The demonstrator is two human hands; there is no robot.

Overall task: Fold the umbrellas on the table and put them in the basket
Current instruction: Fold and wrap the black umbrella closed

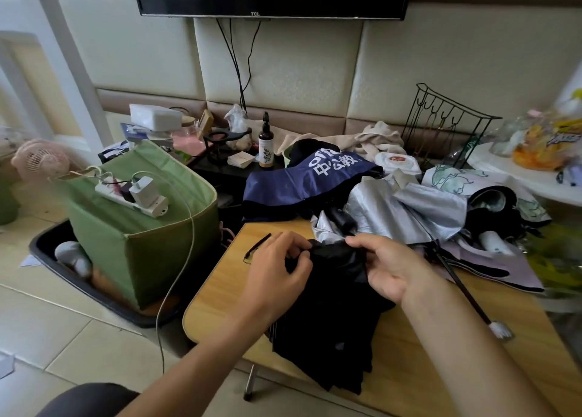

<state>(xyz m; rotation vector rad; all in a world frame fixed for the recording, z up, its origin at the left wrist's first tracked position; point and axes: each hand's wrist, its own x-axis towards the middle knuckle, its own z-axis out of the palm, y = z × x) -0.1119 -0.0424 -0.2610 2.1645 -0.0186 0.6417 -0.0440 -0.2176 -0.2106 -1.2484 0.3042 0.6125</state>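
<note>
Head view: left hand (281,267) and right hand (382,267) pinched black umbrella (333,316) fabric — looked light, limp, slippery; better gripped at the ribs.

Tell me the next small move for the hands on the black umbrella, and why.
Probably gather and wrap the loose canopy tighter. Both the left hand and the right hand pinch the top of the black umbrella, whose fabric still lies spread and unbundled on the table. It looks too loose yet to go into the green basket.
</note>
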